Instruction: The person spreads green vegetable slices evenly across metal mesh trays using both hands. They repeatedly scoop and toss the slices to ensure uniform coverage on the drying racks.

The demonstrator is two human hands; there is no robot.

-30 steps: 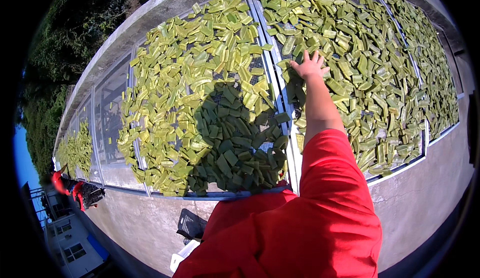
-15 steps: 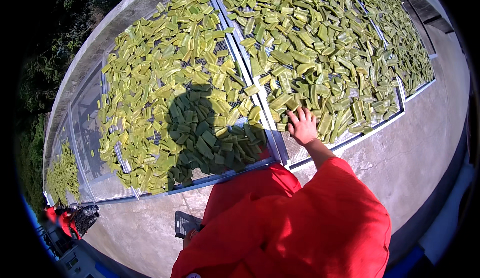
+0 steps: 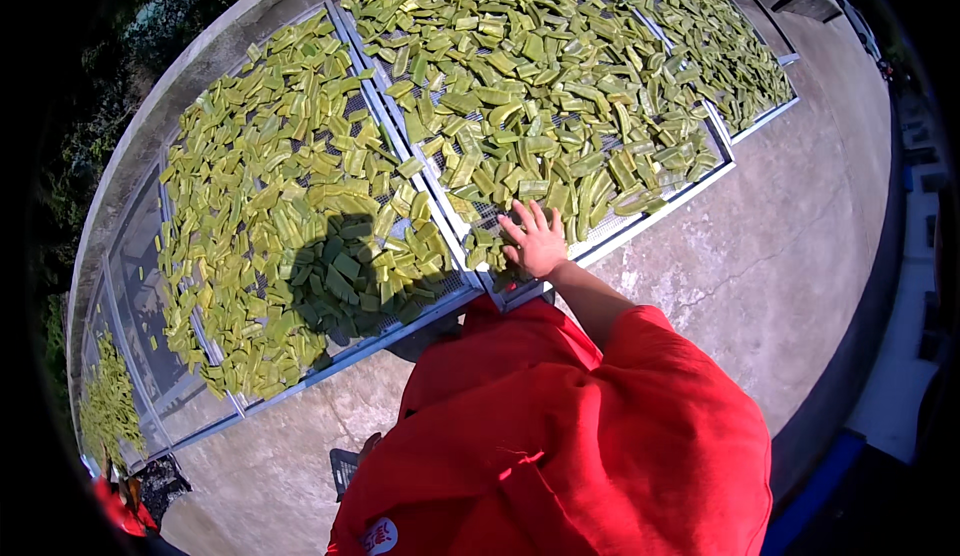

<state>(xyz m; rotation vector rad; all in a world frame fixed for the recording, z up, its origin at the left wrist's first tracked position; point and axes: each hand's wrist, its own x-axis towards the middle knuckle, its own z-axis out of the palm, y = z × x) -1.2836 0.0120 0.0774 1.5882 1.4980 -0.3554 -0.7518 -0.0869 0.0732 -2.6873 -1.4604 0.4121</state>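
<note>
My right hand (image 3: 537, 244) rests palm down with spread fingers on cut green leaf pieces (image 3: 500, 116), near the front corner of the middle mesh rack (image 3: 640, 218). The pieces are thick, flat and oblong, and look like fleshy plant slices. A few lie beside and partly under my fingertips; none is visibly gripped. At my left side, low in the view, only a bit of my left hand (image 3: 372, 443) shows, at a dark plastic crate (image 3: 344, 472). The red clothing hides most of that hand and the crate, but the hand appears to hold its rim.
A left mesh rack (image 3: 345, 358) and a far right rack (image 3: 768, 119) also bear green pieces. Metal frames divide them. A concrete wall (image 3: 130, 146) curves behind; concrete floor (image 3: 760, 216) runs along the front. Another person in red (image 3: 122, 508) is at the far lower left.
The racks have shifted left and slightly up in view. My right hand has moved left toward the rack's corner, fingers spread wider. The crate has stayed by my left side, now more hidden.
</note>
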